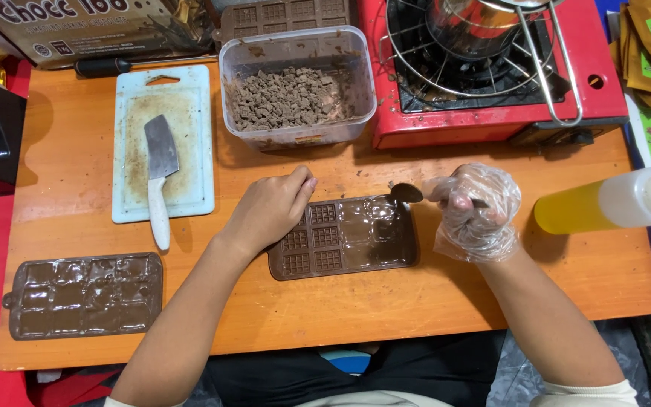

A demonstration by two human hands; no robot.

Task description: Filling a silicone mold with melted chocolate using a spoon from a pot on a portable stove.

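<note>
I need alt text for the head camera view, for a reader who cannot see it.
A gloved right hand holds a spoon over a brown chocolate mould on an orange table, while the bare left hand steadies the mould. A tub of chocolate pieces stands behind.

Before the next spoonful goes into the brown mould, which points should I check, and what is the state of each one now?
1. Mould lies flat on the table: ok.
2. Left hand steadies the mould at its left end: ok.
3. Right hand, in a clear plastic glove, grips the spoon: ok.
4. Spoon bowl is over the mould's upper right corner: ok.
5. Empty cells remain: ok, the left cells show their bare grid, the right ones look filled.
6. Amount of chocolate on the spoon: cannot tell.
</note>
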